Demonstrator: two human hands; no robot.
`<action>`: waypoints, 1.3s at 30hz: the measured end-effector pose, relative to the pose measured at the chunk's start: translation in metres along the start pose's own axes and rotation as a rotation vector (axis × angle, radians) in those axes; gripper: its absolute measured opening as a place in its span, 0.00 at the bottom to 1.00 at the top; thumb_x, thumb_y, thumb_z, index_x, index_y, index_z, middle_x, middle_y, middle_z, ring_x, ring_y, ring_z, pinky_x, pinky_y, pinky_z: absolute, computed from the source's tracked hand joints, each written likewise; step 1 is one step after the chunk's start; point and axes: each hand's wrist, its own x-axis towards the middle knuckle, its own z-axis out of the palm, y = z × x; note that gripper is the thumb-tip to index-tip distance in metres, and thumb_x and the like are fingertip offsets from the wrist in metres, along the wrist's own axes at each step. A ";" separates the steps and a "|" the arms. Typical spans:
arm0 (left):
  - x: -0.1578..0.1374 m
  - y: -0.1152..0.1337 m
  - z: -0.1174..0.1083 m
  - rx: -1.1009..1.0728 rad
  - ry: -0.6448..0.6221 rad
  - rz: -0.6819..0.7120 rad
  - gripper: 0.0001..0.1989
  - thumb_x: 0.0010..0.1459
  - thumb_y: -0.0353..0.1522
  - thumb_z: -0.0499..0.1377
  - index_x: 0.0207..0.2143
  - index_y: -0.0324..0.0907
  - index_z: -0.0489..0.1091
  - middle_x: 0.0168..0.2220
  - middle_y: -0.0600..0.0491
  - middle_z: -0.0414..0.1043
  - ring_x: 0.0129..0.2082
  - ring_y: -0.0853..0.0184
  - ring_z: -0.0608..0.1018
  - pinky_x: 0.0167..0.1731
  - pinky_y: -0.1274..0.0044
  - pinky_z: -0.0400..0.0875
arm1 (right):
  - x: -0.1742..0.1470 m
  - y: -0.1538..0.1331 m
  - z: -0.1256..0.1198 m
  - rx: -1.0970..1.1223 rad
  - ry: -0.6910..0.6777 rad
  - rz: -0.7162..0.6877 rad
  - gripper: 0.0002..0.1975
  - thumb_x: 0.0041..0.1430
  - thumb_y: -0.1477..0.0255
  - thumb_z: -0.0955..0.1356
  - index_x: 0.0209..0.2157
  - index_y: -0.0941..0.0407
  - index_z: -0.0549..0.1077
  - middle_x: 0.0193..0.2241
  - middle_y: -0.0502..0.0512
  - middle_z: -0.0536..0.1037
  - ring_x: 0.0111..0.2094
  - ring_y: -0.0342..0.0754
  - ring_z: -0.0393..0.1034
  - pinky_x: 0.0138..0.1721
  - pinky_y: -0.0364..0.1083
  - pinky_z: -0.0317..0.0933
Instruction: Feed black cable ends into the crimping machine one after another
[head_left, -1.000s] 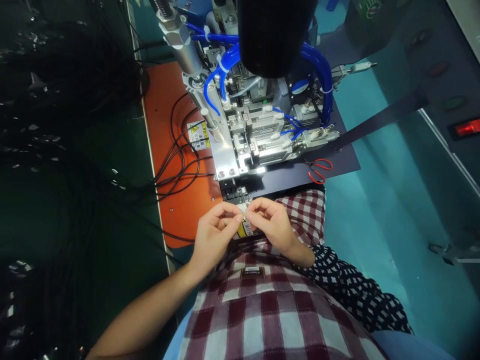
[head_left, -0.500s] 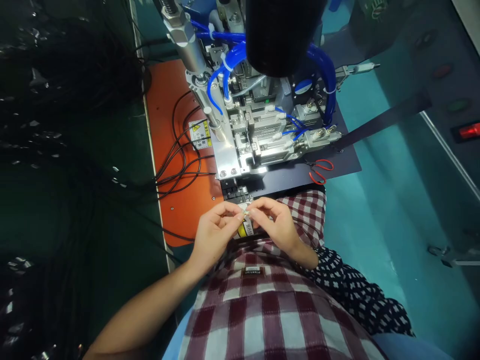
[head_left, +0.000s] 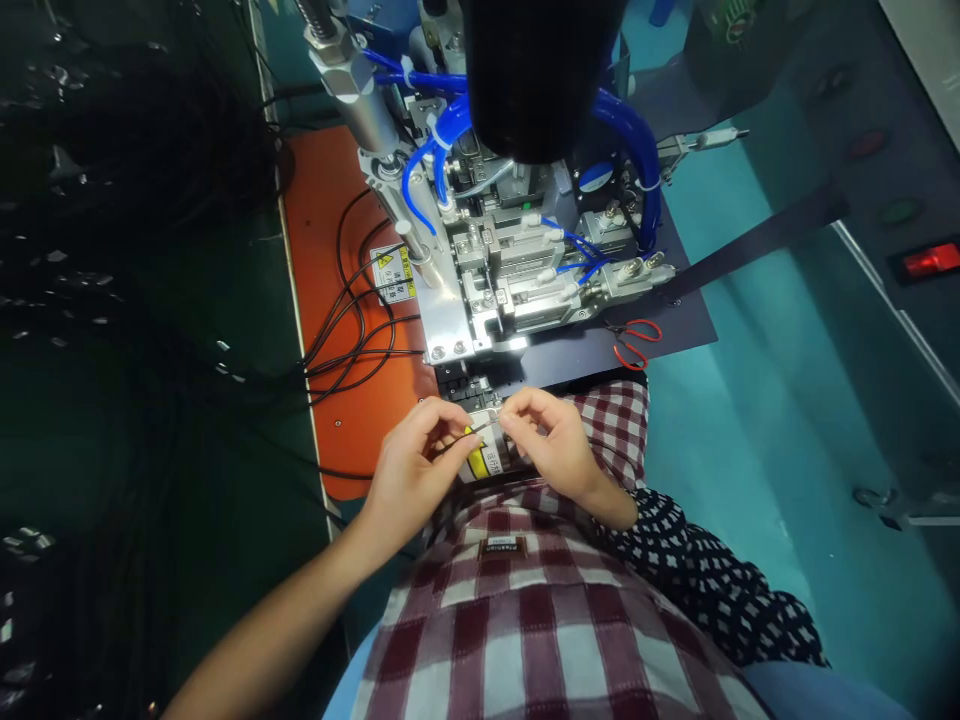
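A thin black cable (head_left: pixel 477 430) runs between my two hands, close in front of the machine's near end. My left hand (head_left: pixel 416 465) pinches it between thumb and forefinger. My right hand (head_left: pixel 553 445) is closed in a pinch at the cable's lighter tip, whose fine wires are mostly hidden by the fingers. Just below and behind the cable is a yellow-and-white label (head_left: pixel 482 460) on the machine's front. The metal machine (head_left: pixel 517 270) with blue air tubes (head_left: pixel 643 170) stands beyond my hands.
Red-handled scissors (head_left: pixel 637 342) lie on the dark plate at the right. Several black cables (head_left: pixel 352 340) loop across the orange board (head_left: pixel 311 250) on the left. A black cylinder (head_left: pixel 541 80) hangs overhead. A red lit switch (head_left: pixel 930 262) is at far right.
My hands have moved apart, the left one shifting left, and the black cable now shows between them. The whole view has shifted slightly.
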 end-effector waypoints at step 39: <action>0.039 -0.042 -0.025 0.866 0.029 0.729 0.16 0.65 0.25 0.49 0.48 0.39 0.73 0.28 0.52 0.68 0.28 0.69 0.70 0.27 0.78 0.64 | 0.049 0.020 -0.004 -0.017 -0.068 0.105 0.09 0.56 0.67 0.69 0.28 0.57 0.70 0.20 0.46 0.67 0.20 0.39 0.59 0.21 0.41 0.56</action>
